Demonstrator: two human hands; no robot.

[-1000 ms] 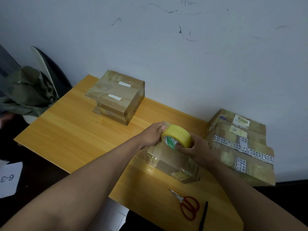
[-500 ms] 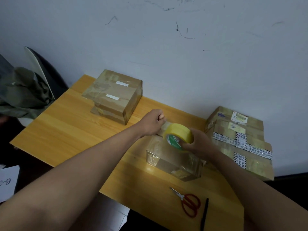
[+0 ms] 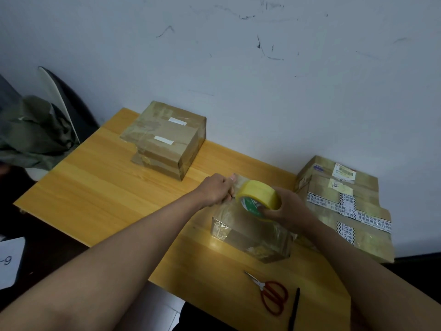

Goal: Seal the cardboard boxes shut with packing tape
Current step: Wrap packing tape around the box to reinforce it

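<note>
A small cardboard box (image 3: 248, 232), shiny with clear tape, sits on the wooden table (image 3: 95, 187) in front of me. My right hand (image 3: 290, 211) grips a yellow roll of packing tape (image 3: 259, 198) just above the box's top. My left hand (image 3: 216, 189) is curled at the box's far left corner, where it pinches the loose tape end against the box. A short stretch of clear tape runs between the two hands. The box's top face is mostly hidden behind the roll and my hands.
Two taped boxes (image 3: 164, 142) are stacked at the table's back left. A larger box (image 3: 346, 211) with printed tape lies at the right edge. Red scissors (image 3: 272, 295) and a black pen (image 3: 294, 309) lie near the front edge. A chair with green cloth (image 3: 35, 132) stands left.
My left hand has slid away from the roll toward the box's far left corner and curled tight. The right hand with the roll has stayed over the box, shifting only slightly.
</note>
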